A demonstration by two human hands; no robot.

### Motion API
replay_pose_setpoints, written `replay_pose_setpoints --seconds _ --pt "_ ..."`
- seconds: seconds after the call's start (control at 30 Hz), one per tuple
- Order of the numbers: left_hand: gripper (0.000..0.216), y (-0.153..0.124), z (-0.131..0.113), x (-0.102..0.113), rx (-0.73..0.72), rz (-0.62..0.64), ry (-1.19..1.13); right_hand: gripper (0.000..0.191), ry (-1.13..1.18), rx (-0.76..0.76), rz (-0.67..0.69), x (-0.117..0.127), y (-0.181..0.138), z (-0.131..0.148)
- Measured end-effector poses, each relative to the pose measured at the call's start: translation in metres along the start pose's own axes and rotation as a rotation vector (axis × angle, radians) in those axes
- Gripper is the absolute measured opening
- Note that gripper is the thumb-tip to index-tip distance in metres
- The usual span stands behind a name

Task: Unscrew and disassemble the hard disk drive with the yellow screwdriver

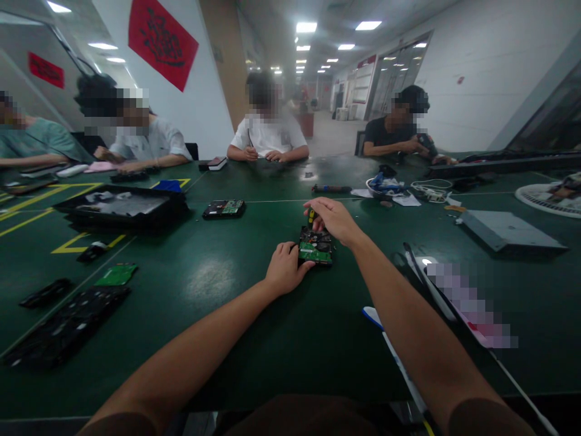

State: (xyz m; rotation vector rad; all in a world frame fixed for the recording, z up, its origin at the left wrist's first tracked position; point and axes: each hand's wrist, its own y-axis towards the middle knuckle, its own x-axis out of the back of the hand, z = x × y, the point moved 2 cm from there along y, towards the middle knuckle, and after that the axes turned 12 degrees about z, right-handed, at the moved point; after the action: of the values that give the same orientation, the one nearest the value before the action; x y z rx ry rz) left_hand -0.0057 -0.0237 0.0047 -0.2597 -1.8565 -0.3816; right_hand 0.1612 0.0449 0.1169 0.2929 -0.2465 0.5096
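A hard drive (316,246) lies on the dark green table (254,315) with its green circuit board facing up. My left hand (285,266) is curled against the drive's near left corner and grips it. My right hand (333,221) reaches over the drive's far end, fingers bent around a small yellow-and-black screwdriver (311,216) whose tip I cannot see.
A second hard drive (224,209) lies further left, beside a black tray (122,209). A loose green board (117,275) and black parts (63,327) sit at the left. A grey metal case (508,229) and cables (431,189) are at right. Several people sit along the far edge.
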Motion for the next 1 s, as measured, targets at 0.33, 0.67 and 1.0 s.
replay_pose_setpoints --seconds 0.33,0.67,1.0 --pt "0.06 -0.0006 -0.0008 0.0018 0.003 0.014 -0.008 0.027 -0.109 0.027 -0.056 0.0003 -0.0029 0.0021" --pt "0.06 0.0 0.0001 -0.0002 0.008 0.003 -0.024 0.031 -0.002 0.031 0.024 -0.0036 -0.0006 0.002" --pt "0.064 -0.0016 -0.0019 0.0039 0.02 0.008 -0.061 0.026 -0.111 0.016 -0.042 -0.0003 -0.0017 0.0013"
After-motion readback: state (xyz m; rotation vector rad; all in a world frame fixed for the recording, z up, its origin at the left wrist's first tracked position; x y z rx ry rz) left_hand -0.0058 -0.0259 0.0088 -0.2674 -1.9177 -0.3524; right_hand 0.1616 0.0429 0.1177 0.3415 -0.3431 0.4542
